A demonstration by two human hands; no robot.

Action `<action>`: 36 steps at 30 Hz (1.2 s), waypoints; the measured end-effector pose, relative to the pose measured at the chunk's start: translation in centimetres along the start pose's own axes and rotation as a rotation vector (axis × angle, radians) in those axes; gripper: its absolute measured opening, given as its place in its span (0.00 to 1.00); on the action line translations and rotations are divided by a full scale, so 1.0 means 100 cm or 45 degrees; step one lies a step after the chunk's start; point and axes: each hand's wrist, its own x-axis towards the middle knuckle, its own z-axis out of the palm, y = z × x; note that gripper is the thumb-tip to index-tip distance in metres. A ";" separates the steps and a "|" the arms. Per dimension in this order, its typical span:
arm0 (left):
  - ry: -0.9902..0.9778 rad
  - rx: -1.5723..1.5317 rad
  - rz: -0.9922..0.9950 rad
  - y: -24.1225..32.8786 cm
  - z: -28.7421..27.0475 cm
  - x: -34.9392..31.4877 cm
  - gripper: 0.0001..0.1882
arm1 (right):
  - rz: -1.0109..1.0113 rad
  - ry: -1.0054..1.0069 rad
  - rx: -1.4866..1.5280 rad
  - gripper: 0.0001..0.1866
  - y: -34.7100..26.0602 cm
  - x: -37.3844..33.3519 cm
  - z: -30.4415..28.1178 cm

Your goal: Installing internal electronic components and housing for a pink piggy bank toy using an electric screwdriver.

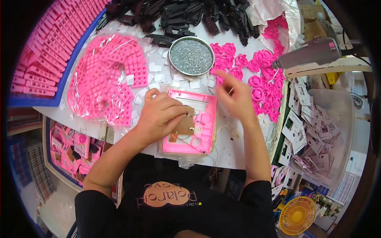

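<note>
A pink plastic casing [212, 127] lies open-side up in front of me. In it sit a brown circuit board [184, 125], thin wires and a ring-shaped moulding. My left hand [163, 115] rests over the casing's left side, its fingers curled together and their tips on the board. My right hand [234, 95] is raised past the casing's right edge, close to a heap of pink ring-shaped plastic parts [264, 95]. Its fingers are bent and blurred, so whether they hold anything cannot be made out. Beyond the casing stands a round tin [191, 55] full of small metal pieces.
A clear bag of pink gridded parts [105, 79] lies left, beside a blue crate [63, 85] of pink pieces. Black parts [170, 16] pile up at the back. An electric screwdriver [309, 53] juts in from the right, above a clear bin [333, 131] of white parts.
</note>
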 end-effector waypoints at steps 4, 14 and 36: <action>-0.026 -0.023 -0.102 0.001 -0.001 -0.001 0.09 | -0.272 0.556 -0.880 0.19 0.092 0.076 -0.032; -0.008 -0.054 -0.261 0.001 -0.004 -0.005 0.06 | 0.187 0.832 -0.502 0.16 0.164 0.167 -0.067; -0.045 -0.169 -0.358 -0.009 -0.007 -0.005 0.04 | -0.514 -0.215 -0.254 0.32 -0.065 -0.044 -0.001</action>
